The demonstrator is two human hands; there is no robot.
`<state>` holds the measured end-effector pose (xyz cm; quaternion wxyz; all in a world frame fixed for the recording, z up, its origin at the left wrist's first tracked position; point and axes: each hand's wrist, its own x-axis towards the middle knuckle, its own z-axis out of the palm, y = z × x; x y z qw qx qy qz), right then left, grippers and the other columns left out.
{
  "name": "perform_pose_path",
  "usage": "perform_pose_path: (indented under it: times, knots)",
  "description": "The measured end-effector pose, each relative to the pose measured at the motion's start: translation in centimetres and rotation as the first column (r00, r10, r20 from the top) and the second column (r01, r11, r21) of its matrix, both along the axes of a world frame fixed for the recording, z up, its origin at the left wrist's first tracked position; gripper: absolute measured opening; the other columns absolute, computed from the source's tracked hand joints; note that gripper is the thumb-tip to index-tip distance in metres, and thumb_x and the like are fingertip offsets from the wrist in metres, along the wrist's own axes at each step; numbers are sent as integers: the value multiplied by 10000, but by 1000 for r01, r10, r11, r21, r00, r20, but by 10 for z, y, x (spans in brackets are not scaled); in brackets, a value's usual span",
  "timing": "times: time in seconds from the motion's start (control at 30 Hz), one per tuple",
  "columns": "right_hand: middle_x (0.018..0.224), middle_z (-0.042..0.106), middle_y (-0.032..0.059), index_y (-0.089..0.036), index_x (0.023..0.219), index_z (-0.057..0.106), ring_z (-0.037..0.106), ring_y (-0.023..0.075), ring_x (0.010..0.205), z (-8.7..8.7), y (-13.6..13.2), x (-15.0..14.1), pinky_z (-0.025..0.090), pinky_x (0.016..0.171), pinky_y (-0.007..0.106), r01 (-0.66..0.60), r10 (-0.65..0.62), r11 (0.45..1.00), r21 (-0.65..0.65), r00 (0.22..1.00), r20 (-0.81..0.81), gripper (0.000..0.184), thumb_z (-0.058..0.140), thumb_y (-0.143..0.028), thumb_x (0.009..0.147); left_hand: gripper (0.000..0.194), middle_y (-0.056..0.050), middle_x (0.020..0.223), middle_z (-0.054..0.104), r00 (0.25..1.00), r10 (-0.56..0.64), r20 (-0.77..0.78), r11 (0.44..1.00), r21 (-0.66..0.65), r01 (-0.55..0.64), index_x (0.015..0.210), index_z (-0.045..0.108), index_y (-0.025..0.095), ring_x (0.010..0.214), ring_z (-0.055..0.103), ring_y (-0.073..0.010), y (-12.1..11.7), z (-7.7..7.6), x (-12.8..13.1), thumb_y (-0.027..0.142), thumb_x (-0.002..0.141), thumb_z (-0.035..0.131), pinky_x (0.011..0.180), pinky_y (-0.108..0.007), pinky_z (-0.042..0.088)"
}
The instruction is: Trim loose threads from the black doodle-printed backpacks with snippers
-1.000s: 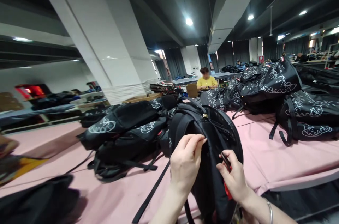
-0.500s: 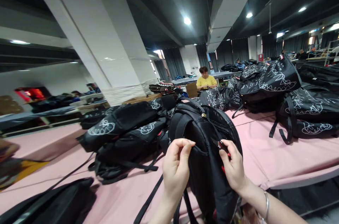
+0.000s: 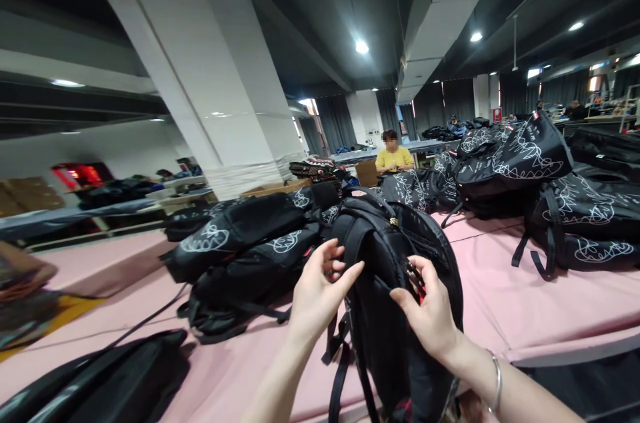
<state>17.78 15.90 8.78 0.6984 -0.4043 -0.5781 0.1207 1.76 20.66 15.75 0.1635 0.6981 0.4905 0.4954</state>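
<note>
Thumb and fingers parted, the left hand [image 3: 324, 283] looks empty; the right hand [image 3: 429, 306] curls round a small dark-and-red tool [image 3: 415, 280]. Between them, the upright black fabric backpack [image 3: 380, 326] seems unfinished; whether white-scribbled black bags [image 3: 531, 151] beyond are done is unclear.

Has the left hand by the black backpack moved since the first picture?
Yes. Judged against the white pillar, the left hand has moved leftward in the view.

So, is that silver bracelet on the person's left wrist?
No, the silver bracelet circles the wrist of the right hand, and none shows on the left hand.
</note>
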Motion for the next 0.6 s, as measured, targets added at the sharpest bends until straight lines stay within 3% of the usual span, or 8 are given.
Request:
perform_pose_path:
  times: [0.1, 0.17, 0.23, 0.3, 0.43, 0.53, 0.6]
  knots:
    - [1144, 593, 99, -185, 1211, 467, 583, 232, 1005, 18, 12, -9, 493, 861, 335, 70, -71, 997, 18, 997, 30, 606, 727, -290, 674, 542, -109, 1123, 561, 1000, 8, -27, 999, 40, -7, 1108, 534, 190, 1051, 534, -268, 2, 3, -6, 504, 670, 595, 893, -448, 441]
    - [1139, 605, 98, -185, 1208, 497, 581, 245, 1026, 26, 21, -13, 483, 895, 364, 79, -79, 997, 1, 995, 63, 609, 742, -244, 654, 560, -140, 1232, 500, 999, 31, -17, 997, 64, -30, 1163, 505, 187, 1169, 457, -288, 5, 6, -6, 509, 708, 562, 954, -462, 384]
    - [1135, 613, 89, -194, 1198, 520, 587, 244, 1023, 27, 27, -16, 490, 893, 371, 62, -60, 998, -19, 994, 90, 584, 736, -210, 656, 608, -168, 1276, 474, 998, 33, 57, 999, -5, -33, 1217, 454, 163, 1206, 429, -285, 11, 8, -4, 523, 733, 535, 980, -455, 352]
    - [1143, 611, 79, -206, 1211, 517, 592, 232, 1017, 24, 29, -15, 505, 877, 359, 42, -40, 999, -12, 993, 107, 572, 712, -190, 675, 581, -160, 1200, 546, 991, 2, 137, 994, -110, 13, 1149, 508, 145, 1134, 497, -274, 15, 11, -3, 545, 729, 534, 945, -421, 386]
    - [1099, 633, 66, -212, 1193, 540, 616, 197, 960, 16, 25, -2, 514, 849, 321, 61, -77, 992, 108, 985, 155, 459, 599, -153, 742, 443, -65, 858, 665, 923, -155, 351, 948, -209, 239, 856, 612, 145, 762, 618, -199, 8, 16, -3, 543, 662, 621, 679, -294, 485]
    - [1029, 658, 53, -212, 1110, 598, 627, 179, 910, 14, 29, 17, 507, 834, 306, 38, -79, 978, 205, 977, 197, 371, 534, -125, 755, 398, -21, 810, 663, 823, -247, 511, 913, -162, 374, 932, 589, 170, 670, 606, -149, -13, 16, 0, 455, 666, 666, 621, -246, 477]
    - [1001, 664, 47, -209, 1065, 621, 629, 174, 874, 14, 37, 31, 514, 786, 296, -19, -24, 980, 200, 978, 209, 329, 529, -141, 757, 372, -22, 833, 663, 818, -313, 483, 888, -157, 433, 990, 573, 184, 690, 611, -152, -29, 12, 3, 425, 713, 633, 653, -265, 490]
